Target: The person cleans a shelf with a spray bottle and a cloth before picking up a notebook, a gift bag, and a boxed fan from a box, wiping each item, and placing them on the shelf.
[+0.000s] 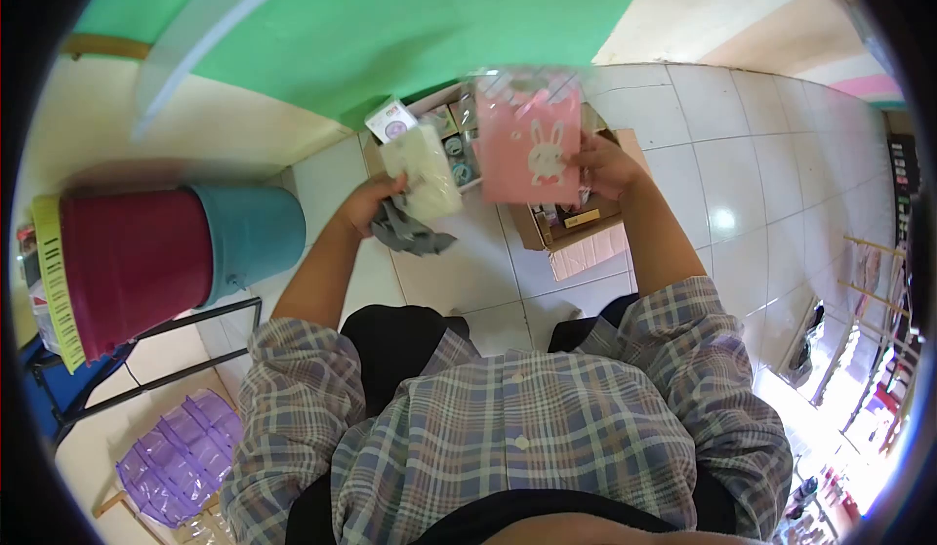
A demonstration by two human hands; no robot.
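Observation:
My left hand [366, 203] is closed on a pale cream packet [425, 172] in clear plastic, and a crumpled grey cloth or bag [410, 233] hangs below the same hand. To the right, my right hand [607, 166] grips the right edge of a pink bag [527, 145] with a white rabbit on it, its top wrapped in clear plastic. Behind these items, an open box of small goods [459, 147] stands against the wall, partly hidden. Under the pink bag is a cardboard box [589, 238] with its flap folded out and small packages inside. A small white box [390, 121] sits at the upper left.
Maroon [137, 272] and teal [249, 238] tubs stand at the left, beside a black metal frame [185, 322]. Below them lies a purple plastic item [185, 457]. A green wall [439, 18] rises ahead over white floor tiles [742, 184]. Racks with goods [878, 350] line the far right.

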